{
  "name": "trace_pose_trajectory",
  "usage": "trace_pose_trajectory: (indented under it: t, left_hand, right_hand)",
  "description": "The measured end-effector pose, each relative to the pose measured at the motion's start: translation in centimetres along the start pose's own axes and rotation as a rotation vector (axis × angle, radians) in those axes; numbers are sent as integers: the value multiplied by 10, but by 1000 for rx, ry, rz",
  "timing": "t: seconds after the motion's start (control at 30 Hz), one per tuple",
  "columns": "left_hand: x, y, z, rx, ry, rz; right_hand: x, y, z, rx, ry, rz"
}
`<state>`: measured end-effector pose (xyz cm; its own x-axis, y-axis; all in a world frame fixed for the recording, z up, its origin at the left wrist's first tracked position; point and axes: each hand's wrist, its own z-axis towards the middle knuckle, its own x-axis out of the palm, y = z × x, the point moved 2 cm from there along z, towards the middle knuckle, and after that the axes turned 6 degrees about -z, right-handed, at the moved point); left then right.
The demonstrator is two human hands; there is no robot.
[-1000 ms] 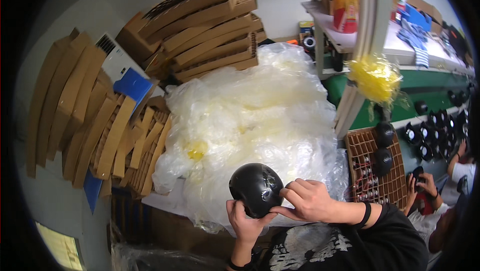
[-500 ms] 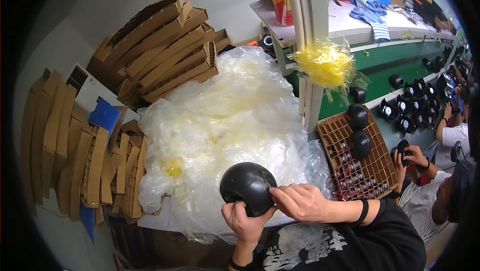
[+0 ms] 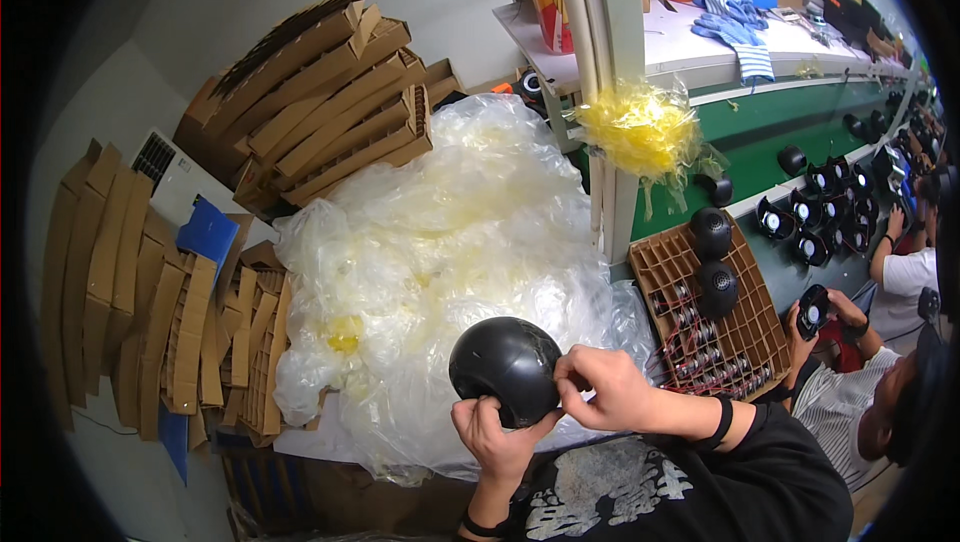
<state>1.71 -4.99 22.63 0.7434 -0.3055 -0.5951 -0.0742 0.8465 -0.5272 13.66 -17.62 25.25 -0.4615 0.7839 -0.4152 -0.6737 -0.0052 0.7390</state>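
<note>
A glossy black, round hollow shell (image 3: pixel 503 362) is held up in front of me, over the near side of a heap of clear plastic bags (image 3: pixel 440 242). My left hand (image 3: pixel 497 439) grips it from below, fingers closed at a dark opening in its lower side. My right hand (image 3: pixel 608 390) is closed in a pinch at the shell's right edge; whatever lies between those fingertips is hidden or too small to name. A small light mark shows on the shell near that edge.
Brown divided cardboard trays (image 3: pixel 340 102) are stacked behind and left of the heap. To the right, a partitioned box (image 3: pixel 740 317) holds wired metal parts and black domes. Crumpled yellow film (image 3: pixel 640 132) hangs on a post. A co-worker (image 3: pixel 860 392) handles a black part beside a green conveyor (image 3: pixel 755 142).
The shell has shifted slightly right and turned a little in my left hand. My right hand has moved slightly right, its fingers more curled. The co-worker's black part has turned.
</note>
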Motion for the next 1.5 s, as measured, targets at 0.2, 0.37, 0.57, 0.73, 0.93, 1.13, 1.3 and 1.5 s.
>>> trace_pose_trajectory:
  t: [0.2, 0.37, 0.57, 0.73, 0.93, 1.13, 1.3, 1.5]
  left_hand:
    - [3, 7, -2, 13, 28, -42]
    - [37, 35, -15, -283, 103, -609]
    - [64, 29, 2, -1044, 160, -1466]
    - [93, 47, 1, -1204, -32, -1520]
    - [89, 93, 3, -785, -85, -1031]
    - [41, 110, -2, -615, -175, -954]
    - [24, 86, 0, -503, -87, -1014]
    - [22, 66, 3, -537, -7, -1120]
  right_hand:
    - [0, 3, 2, -202, -17, -290]
    - [11, -3, 0, -262, 8, -414]
    - [24, -27, -10, -264, 171, -580]
    - [40, -36, -21, -285, 244, -613]
    - [18, -43, -24, 406, 357, 590]
    - [-121, -4, 39, -135, -526, 38]
    - [-154, -32, 102, -239, -565, -776]
    - [-133, -34, 130, -71, -330, -954]
